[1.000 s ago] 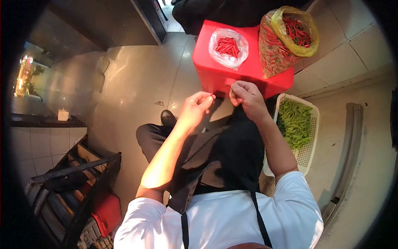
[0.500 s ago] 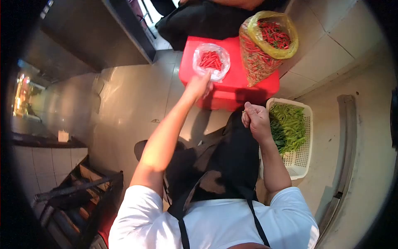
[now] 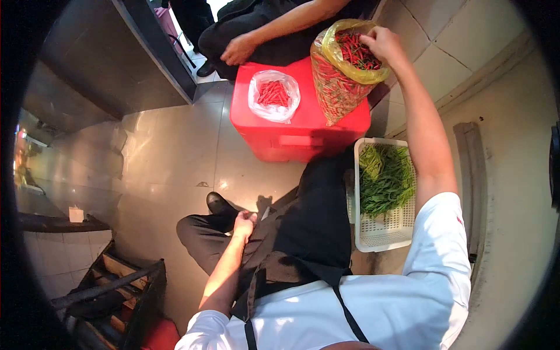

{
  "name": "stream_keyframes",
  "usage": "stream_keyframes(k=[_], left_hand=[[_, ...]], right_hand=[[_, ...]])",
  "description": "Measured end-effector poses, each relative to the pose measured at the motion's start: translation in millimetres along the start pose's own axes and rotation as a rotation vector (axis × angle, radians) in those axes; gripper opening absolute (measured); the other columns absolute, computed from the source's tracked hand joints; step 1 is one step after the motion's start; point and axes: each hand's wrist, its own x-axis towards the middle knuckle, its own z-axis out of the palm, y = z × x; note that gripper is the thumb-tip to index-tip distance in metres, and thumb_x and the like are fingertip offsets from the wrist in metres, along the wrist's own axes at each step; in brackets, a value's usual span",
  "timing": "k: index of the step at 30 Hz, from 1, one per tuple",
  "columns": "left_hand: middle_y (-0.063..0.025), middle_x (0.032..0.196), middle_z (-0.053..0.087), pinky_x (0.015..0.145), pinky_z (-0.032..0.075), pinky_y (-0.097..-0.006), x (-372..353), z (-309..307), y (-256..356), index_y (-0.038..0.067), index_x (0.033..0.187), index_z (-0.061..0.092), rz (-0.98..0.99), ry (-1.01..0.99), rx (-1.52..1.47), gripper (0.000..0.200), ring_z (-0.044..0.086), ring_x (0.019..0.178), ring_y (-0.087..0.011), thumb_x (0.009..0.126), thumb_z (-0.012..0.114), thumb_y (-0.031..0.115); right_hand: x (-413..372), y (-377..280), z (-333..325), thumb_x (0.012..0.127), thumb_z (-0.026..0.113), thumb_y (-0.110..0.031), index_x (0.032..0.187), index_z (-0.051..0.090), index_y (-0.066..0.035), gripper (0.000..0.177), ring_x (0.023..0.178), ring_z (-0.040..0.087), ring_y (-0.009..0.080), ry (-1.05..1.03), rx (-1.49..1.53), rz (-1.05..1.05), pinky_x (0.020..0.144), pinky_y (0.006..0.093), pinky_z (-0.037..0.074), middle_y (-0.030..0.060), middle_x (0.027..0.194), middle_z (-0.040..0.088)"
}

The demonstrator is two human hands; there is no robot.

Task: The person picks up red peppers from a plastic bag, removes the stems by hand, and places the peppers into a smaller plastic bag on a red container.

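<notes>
Slim red chilies (image 3: 353, 51), long axes pointing every way, crowd the yellow-rimmed bag (image 3: 371, 76). The right hand (image 3: 382, 44) touches them, the left hand (image 3: 245, 224) curls; I cannot tell what either grips.

A red box (image 3: 265, 137) stands on the tiled floor (image 3: 175, 151); on it sit an open white bag (image 3: 254, 93) of red chillies (image 3: 273, 94) and, beside that, a larger yellow-topped bag (image 3: 339, 96) of chillies.

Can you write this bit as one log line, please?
right hand: at red chilies in yellow-rimmed bag | left hand: near lap | clear plastic bag: on red box
</notes>
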Motion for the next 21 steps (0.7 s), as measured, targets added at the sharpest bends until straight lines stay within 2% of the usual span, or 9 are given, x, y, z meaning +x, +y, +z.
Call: stream_keyframes(k=[1,3,4,6,10,11,17,20,21], left_hand=[[-0.0198,0.121,0.061,0.093,0.047,-0.0349,10,0,-5,-0.002,0.126,0.053,0.061,0.024,0.021,0.049,0.06,0.11,-0.0254,0.086,0.071,0.02],[-0.0185,0.118,0.063,0.093,0.047,-0.0334,21,-2,-6,0.001,0.126,0.054,0.124,0.061,0.109,0.048,0.061,0.108,-0.0244,0.086,0.071,0.02],[-0.0177,0.117,0.064,0.093,0.047,-0.0331,24,-4,-10,0.001,0.126,0.054,0.083,0.033,0.113,0.048,0.061,0.107,-0.0239,0.085,0.071,0.02],[-0.016,0.115,0.065,0.092,0.047,-0.0326,40,-3,-30,0.001,0.126,0.055,0.006,-0.026,0.12,0.048,0.063,0.105,-0.0229,0.085,0.071,0.022],[-0.0159,0.117,0.066,0.092,0.048,-0.033,42,0,-37,0.001,0.124,0.057,0.087,-0.074,0.174,0.048,0.064,0.106,-0.0239,0.084,0.073,0.024],[-0.016,0.118,0.066,0.093,0.048,-0.0329,39,2,-33,0.002,0.124,0.057,0.073,-0.092,0.122,0.049,0.064,0.107,-0.0243,0.084,0.073,0.025],[-0.0153,0.117,0.066,0.094,0.047,-0.0325,28,0,-20,0.003,0.123,0.058,0.053,-0.1,0.231,0.049,0.063,0.109,-0.0235,0.084,0.074,0.028],[-0.0157,0.117,0.066,0.094,0.046,-0.0329,22,-2,-16,0.004,0.122,0.059,0.102,-0.077,0.261,0.048,0.062,0.11,-0.0238,0.084,0.073,0.029],[-0.0157,0.118,0.065,0.095,0.046,-0.033,21,-2,-15,0.005,0.122,0.059,0.097,-0.082,0.253,0.048,0.062,0.11,-0.0239,0.084,0.073,0.03]], right_hand=[[2,-11,-2,0.08,0.07,-0.047,0.088,0.068,-0.001,0.047,0.082,0.068,0.0324,-0.201,-0.012,0.069,0.076,0.0396,0.052,0.0192,0.087,0.069],[2,-12,26,0.074,0.075,-0.044,0.099,0.068,-0.001,0.051,0.096,0.065,0.0371,-0.322,-0.219,0.042,0.084,0.0423,0.051,0.0226,0.101,0.068],[0,-10,39,0.073,0.076,-0.039,0.104,0.067,0.0,0.05,0.1,0.064,0.0375,-0.357,-0.347,0.014,0.086,0.043,0.05,0.0237,0.105,0.067],[-7,-11,46,0.075,0.074,-0.031,0.112,0.063,-0.001,0.049,0.106,0.062,0.0374,-0.29,-0.238,0.03,0.09,0.0435,0.05,0.0245,0.11,0.065],[-8,-12,36,0.076,0.07,-0.017,0.127,0.053,-0.001,0.056,0.114,0.058,0.0379,-0.362,-0.289,0.01,0.094,0.0443,0.048,0.0265,0.12,0.06],[-7,-8,36,0.071,0.075,-0.02,0.114,0.062,0.001,0.05,0.103,0.063,0.0378,-0.288,-0.275,-0.043,0.089,0.0435,0.05,0.0254,0.106,0.065],[-4,3,23,0.072,0.076,-0.02,0.102,0.067,0.002,0.038,0.098,0.066,0.0347,-0.272,-0.326,0.019,0.086,0.042,0.05,0.0246,0.101,0.067],[6,11,16,0.072,0.077,-0.018,0.106,0.064,0.003,0.041,0.096,0.066,0.031,-0.308,-0.21,0.09,0.084,0.0408,0.05,0.0215,0.1,0.069],[15,28,20,0.074,0.077,-0.018,0.11,0.061,0.001,0.044,0.093,0.064,0.0247,-0.297,-0.11,0.108,0.083,0.0368,0.049,0.0148,0.101,0.068]])
